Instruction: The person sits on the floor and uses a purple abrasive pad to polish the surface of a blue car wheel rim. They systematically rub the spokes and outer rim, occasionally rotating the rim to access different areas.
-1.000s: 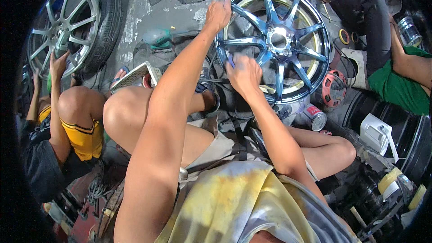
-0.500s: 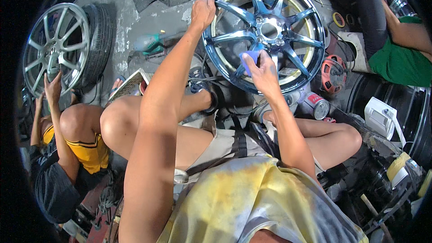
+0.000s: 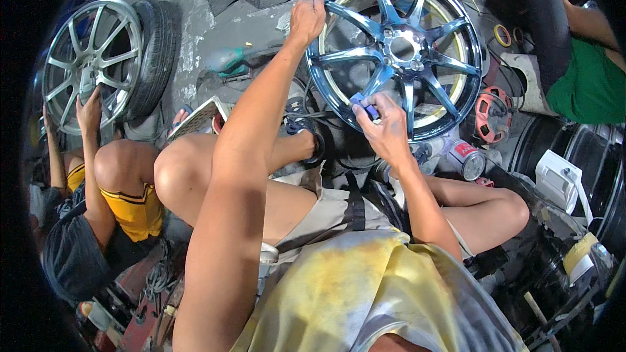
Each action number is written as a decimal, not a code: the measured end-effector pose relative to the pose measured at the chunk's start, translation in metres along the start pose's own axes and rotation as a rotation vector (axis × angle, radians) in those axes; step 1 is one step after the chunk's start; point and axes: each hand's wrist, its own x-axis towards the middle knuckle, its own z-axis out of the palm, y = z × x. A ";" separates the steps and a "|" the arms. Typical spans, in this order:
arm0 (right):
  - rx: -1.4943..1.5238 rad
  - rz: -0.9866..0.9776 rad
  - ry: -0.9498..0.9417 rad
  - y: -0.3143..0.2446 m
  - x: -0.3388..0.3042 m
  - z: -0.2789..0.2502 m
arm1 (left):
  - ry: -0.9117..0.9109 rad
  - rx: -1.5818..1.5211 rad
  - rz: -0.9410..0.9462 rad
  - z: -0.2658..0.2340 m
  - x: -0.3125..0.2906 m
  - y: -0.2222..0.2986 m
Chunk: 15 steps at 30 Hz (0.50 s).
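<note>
Fingers and thumb of your right hand (image 3: 389, 129) pinch a small blue pad (image 3: 364, 105) at about 7 o'clock on the wheel (image 3: 421, 53); whether it touches the rim or sits just off it, you cannot tell from here. Your left hand (image 3: 308, 19) is at the rim at 10 o'clock, its fingers partly hidden, so whether they are spread or pressed together cannot be told. The wheel lies ahead of you, at 1 o'clock, its face toward you. Its spokes (image 3: 355, 56) and rim look glossy blue nearly all round, with a pale band behind them. With 1 hand at the rim and the pad in the other, the rubbing seems under way rather than finished. No clear line separates treated from untreated parts, so how much is left is uncertain. At the wheel's 5 o'clock, a can (image 3: 468, 160) lies nearby.
</note>
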 end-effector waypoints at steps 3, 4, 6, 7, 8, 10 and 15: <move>-0.101 -0.103 -0.015 -0.016 0.001 0.006 | 0.035 0.005 0.049 0.003 0.001 -0.004; -0.114 -0.126 -0.006 -0.019 0.004 0.014 | 0.034 0.006 0.048 0.004 0.002 -0.006; -0.154 -0.122 -0.024 -0.025 0.007 0.027 | 0.030 0.007 0.048 0.004 0.003 -0.010; -0.190 -0.167 -0.028 -0.024 0.007 0.031 | 0.036 0.010 0.057 0.004 0.004 -0.012; -0.225 -0.214 -0.033 -0.020 0.006 0.036 | 0.043 0.014 0.066 0.005 0.004 -0.014; -0.266 -0.307 -0.009 -0.017 0.004 0.040 | 0.020 0.009 0.038 0.003 0.001 -0.007; -0.343 -0.316 -0.035 -0.015 0.002 0.045 | -0.067 -0.033 -0.086 -0.008 -0.005 0.013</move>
